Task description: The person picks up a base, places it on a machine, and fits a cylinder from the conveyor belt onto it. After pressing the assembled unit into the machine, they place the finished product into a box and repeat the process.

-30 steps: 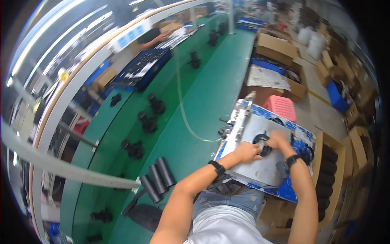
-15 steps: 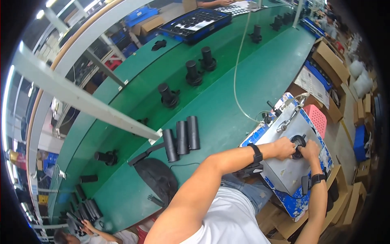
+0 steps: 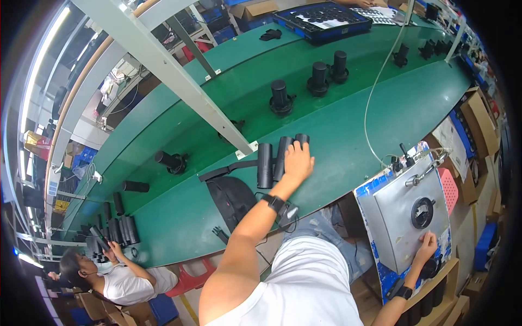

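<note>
My left hand is on the rightmost black tube, its fingers bent over the upper part and covering much of it. Two more black tubes, a middle one and a left one, stand close beside it on the green bench. My right hand, fingers curled in and nothing visible in them, is at the near right edge of a metal-topped fixture. Just beyond that hand, a black ring-shaped part sits on the fixture's plate, apart from the fingers.
A black bag lies left of the tubes. Several black cylindrical assemblies stand along the green belt. A white post rises from the bench edge. A co-worker handles a dark tube at lower left. A pink stool is behind the fixture.
My left hand has left the black ring-shaped part and swung left to the tubes. My right hand has let go of the ring and drawn back toward me. The view has shifted left.
</note>
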`<control>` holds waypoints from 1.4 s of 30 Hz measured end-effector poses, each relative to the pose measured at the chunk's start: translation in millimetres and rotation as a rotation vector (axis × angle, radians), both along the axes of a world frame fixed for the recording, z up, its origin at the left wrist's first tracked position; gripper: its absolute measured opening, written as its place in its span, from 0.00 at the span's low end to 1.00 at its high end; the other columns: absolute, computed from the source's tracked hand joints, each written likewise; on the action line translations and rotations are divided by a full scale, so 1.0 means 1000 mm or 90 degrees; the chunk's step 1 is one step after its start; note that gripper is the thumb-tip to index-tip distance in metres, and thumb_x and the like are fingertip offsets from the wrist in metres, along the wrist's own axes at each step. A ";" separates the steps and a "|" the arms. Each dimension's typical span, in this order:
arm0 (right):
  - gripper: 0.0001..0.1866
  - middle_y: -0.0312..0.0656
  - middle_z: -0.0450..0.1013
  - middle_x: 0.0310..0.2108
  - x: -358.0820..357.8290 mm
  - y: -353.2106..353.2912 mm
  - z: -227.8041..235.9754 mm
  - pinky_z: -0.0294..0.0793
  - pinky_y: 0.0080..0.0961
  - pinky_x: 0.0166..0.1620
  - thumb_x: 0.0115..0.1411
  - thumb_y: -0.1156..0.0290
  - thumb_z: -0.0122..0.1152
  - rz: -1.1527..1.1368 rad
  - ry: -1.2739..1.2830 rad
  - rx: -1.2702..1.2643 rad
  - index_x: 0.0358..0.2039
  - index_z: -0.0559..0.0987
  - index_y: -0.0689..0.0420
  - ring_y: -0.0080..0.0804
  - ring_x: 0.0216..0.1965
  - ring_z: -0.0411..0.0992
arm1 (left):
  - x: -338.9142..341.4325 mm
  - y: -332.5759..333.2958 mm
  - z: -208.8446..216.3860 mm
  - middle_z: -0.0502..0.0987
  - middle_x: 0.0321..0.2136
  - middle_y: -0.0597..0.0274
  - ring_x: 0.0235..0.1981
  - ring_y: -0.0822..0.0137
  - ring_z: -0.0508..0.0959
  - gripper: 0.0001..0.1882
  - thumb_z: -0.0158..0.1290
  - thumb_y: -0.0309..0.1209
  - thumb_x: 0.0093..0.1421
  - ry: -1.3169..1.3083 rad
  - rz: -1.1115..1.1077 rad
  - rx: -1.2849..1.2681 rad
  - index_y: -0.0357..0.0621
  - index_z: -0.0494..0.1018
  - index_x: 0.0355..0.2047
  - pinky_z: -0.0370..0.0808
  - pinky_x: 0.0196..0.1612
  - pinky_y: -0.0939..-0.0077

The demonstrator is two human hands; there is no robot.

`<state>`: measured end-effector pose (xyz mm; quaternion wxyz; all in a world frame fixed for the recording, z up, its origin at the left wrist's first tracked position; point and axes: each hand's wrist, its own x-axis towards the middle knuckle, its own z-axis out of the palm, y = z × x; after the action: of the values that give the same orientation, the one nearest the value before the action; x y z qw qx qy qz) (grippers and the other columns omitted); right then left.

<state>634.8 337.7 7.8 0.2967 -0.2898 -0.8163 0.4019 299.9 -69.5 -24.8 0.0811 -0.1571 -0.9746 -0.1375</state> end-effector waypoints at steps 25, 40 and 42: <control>0.38 0.42 0.62 0.52 -0.062 -0.123 0.112 0.56 0.33 0.64 0.54 0.58 0.65 0.285 0.545 -0.583 0.59 0.58 0.59 0.40 0.56 0.61 | 0.145 0.121 0.125 0.70 0.50 0.52 0.47 0.65 0.75 0.35 0.59 0.32 0.56 -1.359 -0.534 0.995 0.38 0.56 0.61 0.73 0.49 0.73; 0.26 0.45 0.66 0.49 -0.041 -0.025 0.129 0.59 0.30 0.59 0.53 0.75 0.59 0.072 0.386 -0.196 0.53 0.65 0.64 0.33 0.52 0.65 | 0.152 0.142 0.050 0.78 0.34 0.58 0.33 0.71 0.77 0.14 0.44 0.35 0.67 -1.082 -0.493 0.714 0.41 0.69 0.48 0.73 0.38 0.80; 0.25 0.44 0.68 0.46 -0.049 -0.030 0.116 0.61 0.27 0.57 0.51 0.75 0.60 0.079 0.359 -0.202 0.50 0.67 0.62 0.31 0.50 0.66 | 0.149 0.138 0.046 0.78 0.34 0.58 0.33 0.71 0.77 0.13 0.44 0.34 0.67 -1.061 -0.469 0.714 0.40 0.69 0.47 0.73 0.38 0.80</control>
<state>585.8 308.2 123.9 0.4374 -0.1596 -0.6453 0.6057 449.3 68.4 21.4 -0.5963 -0.2385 -0.4128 -0.6459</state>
